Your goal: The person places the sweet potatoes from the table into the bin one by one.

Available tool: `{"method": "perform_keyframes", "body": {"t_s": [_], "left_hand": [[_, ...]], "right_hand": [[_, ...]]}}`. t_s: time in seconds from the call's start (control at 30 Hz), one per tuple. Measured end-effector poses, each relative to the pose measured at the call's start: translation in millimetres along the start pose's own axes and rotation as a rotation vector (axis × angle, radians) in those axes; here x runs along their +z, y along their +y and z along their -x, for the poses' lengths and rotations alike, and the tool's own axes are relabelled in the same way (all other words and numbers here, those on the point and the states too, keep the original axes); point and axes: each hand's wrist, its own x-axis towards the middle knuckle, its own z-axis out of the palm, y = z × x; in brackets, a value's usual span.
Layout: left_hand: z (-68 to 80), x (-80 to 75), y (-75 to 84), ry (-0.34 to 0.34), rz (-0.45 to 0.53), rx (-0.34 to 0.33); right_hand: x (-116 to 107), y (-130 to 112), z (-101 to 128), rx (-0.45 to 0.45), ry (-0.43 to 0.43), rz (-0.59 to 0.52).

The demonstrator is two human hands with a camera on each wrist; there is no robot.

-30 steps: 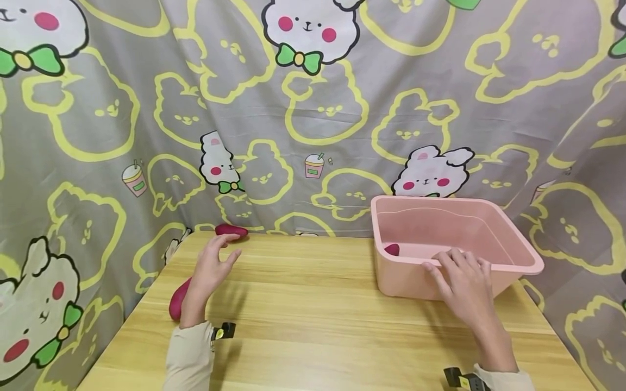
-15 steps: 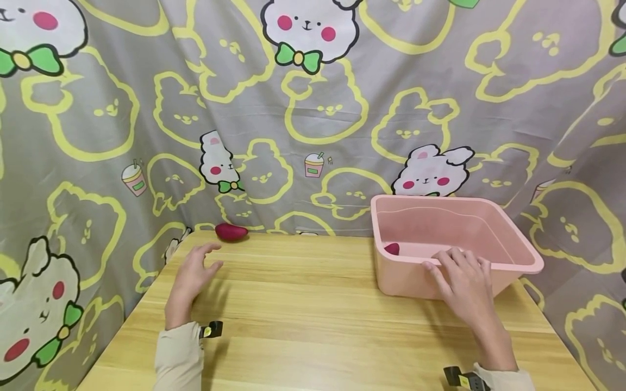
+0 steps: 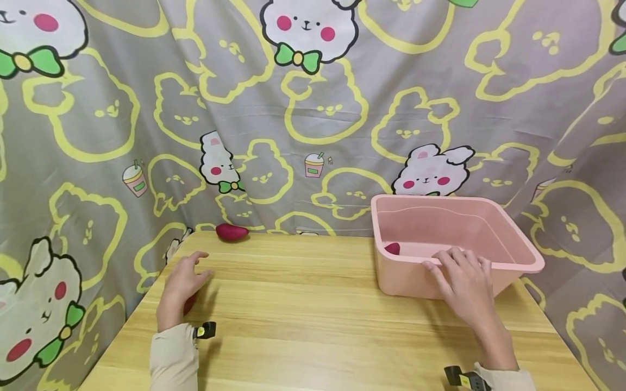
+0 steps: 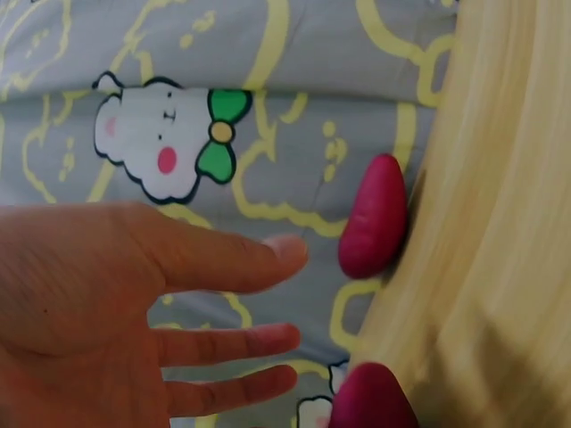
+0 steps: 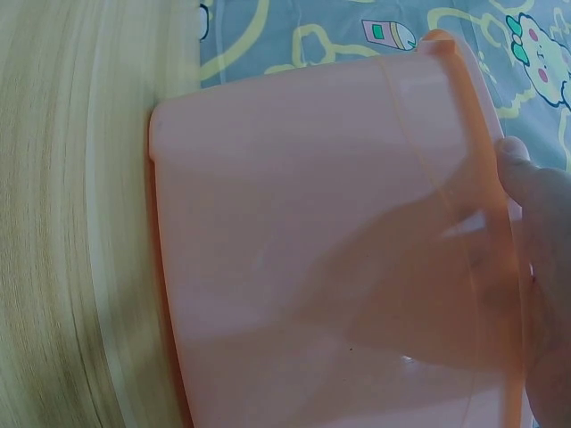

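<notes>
A: Left hand (image 3: pixel 182 283), lower left of the head view, fingers (image 4: pixel 234 262) spread and slack, holding nothing. Near sweet potato (image 3: pixel 189 302) lies just under the palm; only a sliver of purple shows below the thumb side. Contact: cannot tell.

B: Wrist view agrees? I see a rounded purple end at the bottom edge (image 4: pixel 373 401), just beyond the fingertips.

A: Yes, so the piece lies just ahead of the fingertips and below them. Long axis hard to call, too much is hidden.

B: Second piece?

A: Far sweet potato (image 3: pixel 232 232), upper left of the worktop (image 3: pixel 313 315), against the curtain (image 3: pixel 98 136). Long axis runs left to right in the head view. Well apart from the left hand, but nearer to it than to the right.

B: Right hand?

A: Right hand (image 3: pixel 464 285) curls over the near rim of the pink bin (image 3: pixel 513 228), gripping it at the centre right. A third purple piece (image 3: pixel 392 248) sits in the bin's near left corner.

B: Edges, room?

A: Near piece is close to the worktop's left edge, curtain just beyond. Bare wood between the left hand and the bin.
</notes>
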Motion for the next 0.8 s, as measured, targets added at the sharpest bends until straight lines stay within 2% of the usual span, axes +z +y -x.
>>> {"method": "perform_keyframes", "body": {"t_s": [0.23,0.5,0.8], "left_hand": [[2.6,0.4,-9.1,-0.070,-0.014,-0.090],[7.1,-2.6,-21.8,-0.099,-0.007,-0.101],[11.1,-5.5,-28.7,-0.207,0.052,-0.217]], "right_hand": [[0,0,0,-0.002,0.004,-0.003],[1,0,1,-0.004,0.001,-0.001],[0,0,4,0.005,-0.006,0.003]]}}
